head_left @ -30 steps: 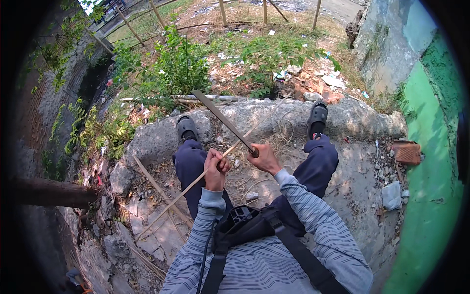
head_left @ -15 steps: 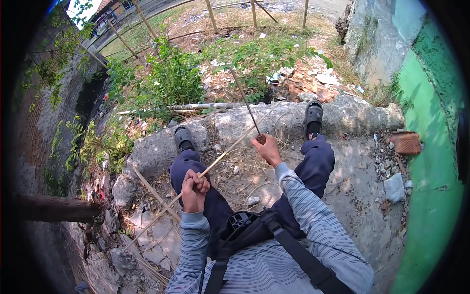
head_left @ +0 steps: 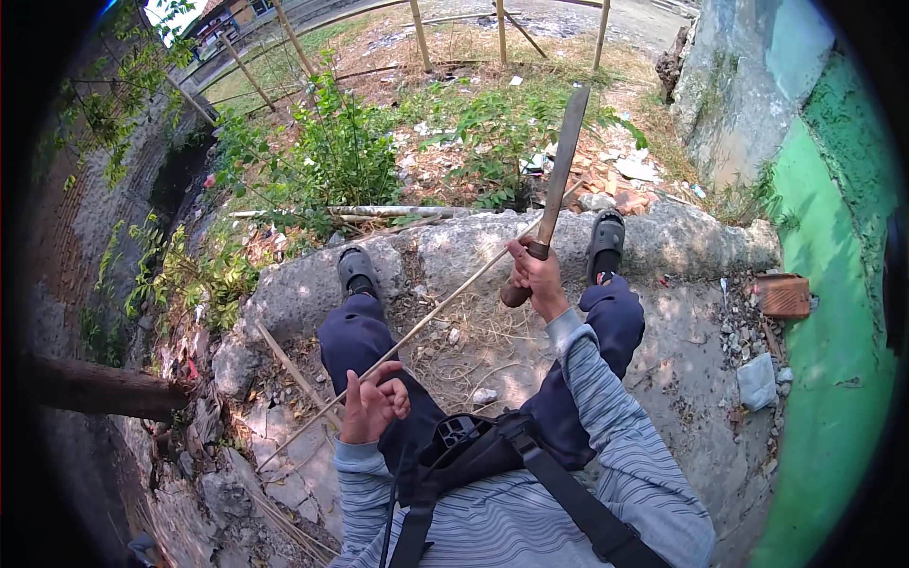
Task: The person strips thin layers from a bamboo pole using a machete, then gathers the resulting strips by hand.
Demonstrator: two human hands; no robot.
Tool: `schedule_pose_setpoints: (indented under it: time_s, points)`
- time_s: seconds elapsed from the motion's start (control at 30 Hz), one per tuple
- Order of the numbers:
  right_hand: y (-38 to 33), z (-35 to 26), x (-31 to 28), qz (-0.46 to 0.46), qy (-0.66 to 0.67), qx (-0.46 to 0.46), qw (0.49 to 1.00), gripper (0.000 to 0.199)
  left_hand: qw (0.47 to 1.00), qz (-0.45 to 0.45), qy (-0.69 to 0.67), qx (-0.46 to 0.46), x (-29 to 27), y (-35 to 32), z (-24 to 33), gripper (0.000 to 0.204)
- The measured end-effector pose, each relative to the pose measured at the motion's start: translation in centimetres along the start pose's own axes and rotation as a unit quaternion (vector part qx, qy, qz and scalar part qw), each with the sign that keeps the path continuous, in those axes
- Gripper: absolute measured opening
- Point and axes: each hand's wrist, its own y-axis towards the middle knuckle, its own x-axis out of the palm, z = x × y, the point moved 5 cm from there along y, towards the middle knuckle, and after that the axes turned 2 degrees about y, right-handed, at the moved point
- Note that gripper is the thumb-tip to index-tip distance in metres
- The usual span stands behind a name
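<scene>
My right hand (head_left: pixel 542 284) is closed round the wooden handle of a machete (head_left: pixel 564 156), whose broad, dark blade points up and away. A long, thin, pale strip of bamboo or cane (head_left: pixel 445 305) runs slantwise from the ground at lower left, past my left hand, to behind the blade. It meets the fingertips of my right hand beside the handle; whether they pinch it is hard to tell. My left hand (head_left: pixel 372 409) has loosened, fingers apart and partly curled, with the strip passing at its fingertips.
My shoes rest against a rough concrete ledge (head_left: pixel 473 244). Thin shavings (head_left: pixel 492 346) litter the ground between my legs. A dark log (head_left: pixel 109 388) juts in from the left; a green wall (head_left: pixel 824 379), a brick-like block (head_left: pixel 784 296) and rubble are at right. Bushes (head_left: pixel 350 151) grow beyond the ledge.
The machete has swung up and right, its blade turning broadside to view. My right hand has moved slightly right and met the strip. My left hand has opened from its grip on the strip.
</scene>
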Motion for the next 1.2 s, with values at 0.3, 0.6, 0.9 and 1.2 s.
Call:
schedule_pose_setpoints:
  time_s: [0.3, 0.6, 0.9, 1.2]
  points:
    - [0.7, -0.1, 0.2, -0.022, -0.022, 0.011, 0.999, 0.021, 0.939, -0.023, 0.337, -0.056, 5.5, 0.1, 5.6, 0.034]
    - [-0.2, 2.5, 0.9, -0.031, -0.061, 0.055, 0.996, 0.025, 0.881, -0.068, 0.451, -0.124, 5.1, 16.9, -1.1, 0.048]
    - [2.3, 3.5, -4.0, 0.016, -0.401, -0.102, 0.910, 0.044, 0.955, -0.074, 0.233, -0.167, 2.2, 20.3, -4.9, 0.030]
    - [1.0, 6.1, -2.5, -0.065, -0.650, -0.057, 0.755, 0.041, 0.884, -0.047, 0.464, -0.014, -1.2, 20.0, -6.7, 0.034]
